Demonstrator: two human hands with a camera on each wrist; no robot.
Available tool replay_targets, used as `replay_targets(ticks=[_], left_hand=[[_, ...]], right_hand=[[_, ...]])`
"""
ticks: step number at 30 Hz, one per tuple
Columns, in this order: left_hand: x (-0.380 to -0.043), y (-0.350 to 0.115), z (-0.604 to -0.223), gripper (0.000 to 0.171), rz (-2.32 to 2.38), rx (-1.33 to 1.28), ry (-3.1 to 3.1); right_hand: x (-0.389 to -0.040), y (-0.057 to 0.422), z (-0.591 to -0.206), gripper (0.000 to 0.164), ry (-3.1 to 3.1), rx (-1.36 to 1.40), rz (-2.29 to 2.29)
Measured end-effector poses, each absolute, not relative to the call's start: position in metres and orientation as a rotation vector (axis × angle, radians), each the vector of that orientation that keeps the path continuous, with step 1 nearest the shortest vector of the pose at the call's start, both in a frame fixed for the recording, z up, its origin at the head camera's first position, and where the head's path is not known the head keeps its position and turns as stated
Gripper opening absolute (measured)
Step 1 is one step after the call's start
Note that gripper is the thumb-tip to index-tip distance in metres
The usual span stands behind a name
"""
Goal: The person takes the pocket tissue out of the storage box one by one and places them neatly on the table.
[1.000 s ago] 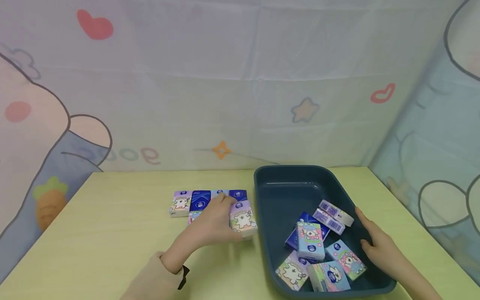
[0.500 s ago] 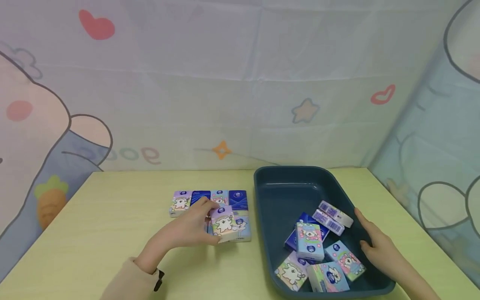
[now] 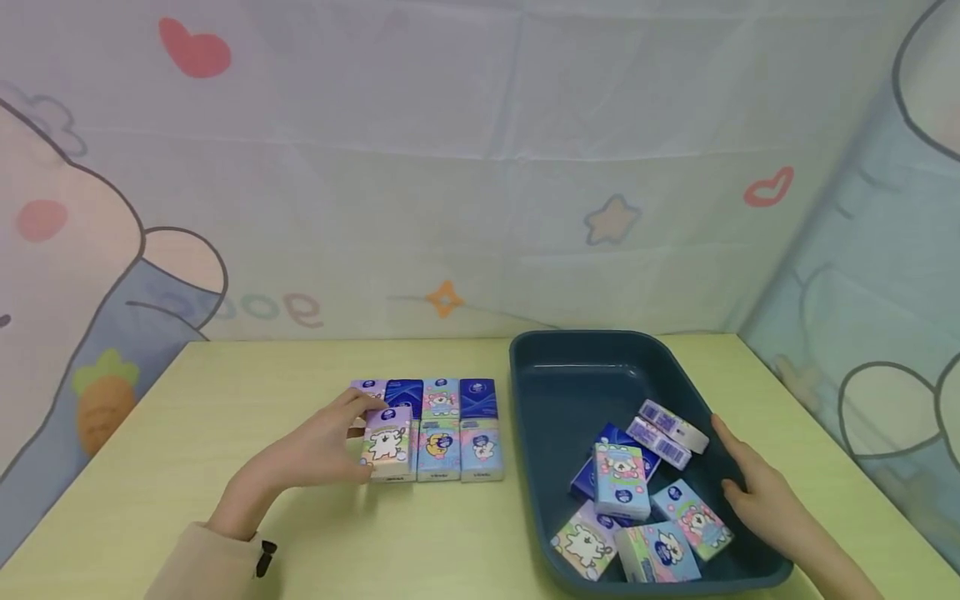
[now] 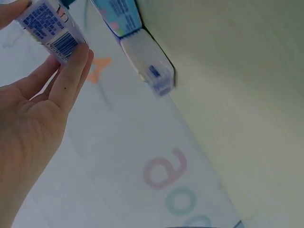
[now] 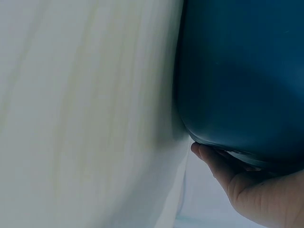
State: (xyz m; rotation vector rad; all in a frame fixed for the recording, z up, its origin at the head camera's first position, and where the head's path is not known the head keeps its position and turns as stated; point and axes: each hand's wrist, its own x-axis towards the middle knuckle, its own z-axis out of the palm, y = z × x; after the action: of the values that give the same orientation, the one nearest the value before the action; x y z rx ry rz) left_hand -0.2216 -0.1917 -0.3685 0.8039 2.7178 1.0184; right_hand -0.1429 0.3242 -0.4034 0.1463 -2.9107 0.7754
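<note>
Across the back, a printed cartoon backdrop [image 3: 375, 192]; beneath, a pale yellow table [image 3: 255, 392]. On it, to the right, a dark blue plastic tray [image 3: 577, 400], and inside, loose tissue packs [image 3: 622, 481] jumbled in the near half: light blue, purple, dark blue, plus two white-and-purple packs [image 3: 675, 426] with barcodes [image 3: 669, 449] uppermost. Just left of the tray, two neat rows of tissue packs [image 3: 439, 442]. Gripping the tray's right rim with the right hand [image 3: 761, 490]; pinching a purple tissue pack [image 3: 387, 443] between thumb and fingers of the left hand [image 3: 322, 442], right there at the front row's left end, can't tell if touching the table. On its front, a white cartoon animal [image 3: 386, 445] and a dark blue oval logo [image 3: 387, 414], brand too small to read; on another face, a barcode [image 4: 64, 45] and blurred print [image 4: 42, 21]. Across the backdrop, pale letters [image 3: 274, 309], one a clear "o"
</note>
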Motion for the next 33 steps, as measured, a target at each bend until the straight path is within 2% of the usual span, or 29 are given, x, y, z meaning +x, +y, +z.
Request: replay_targets(ticks=[21, 33], left_hand=[[-0.226, -0.223, -0.37, 0.073, 0.936, 0.783, 2.813], [-0.226, -0.222, -0.371, 0.076, 0.76, 0.71, 2.871]], right_hand=[[-0.144, 0.327, -0.404, 0.082, -2.929, 0.149, 0.784], [-0.144, 0.328, -0.406, 0.083, -2.896, 0.185, 0.814]])
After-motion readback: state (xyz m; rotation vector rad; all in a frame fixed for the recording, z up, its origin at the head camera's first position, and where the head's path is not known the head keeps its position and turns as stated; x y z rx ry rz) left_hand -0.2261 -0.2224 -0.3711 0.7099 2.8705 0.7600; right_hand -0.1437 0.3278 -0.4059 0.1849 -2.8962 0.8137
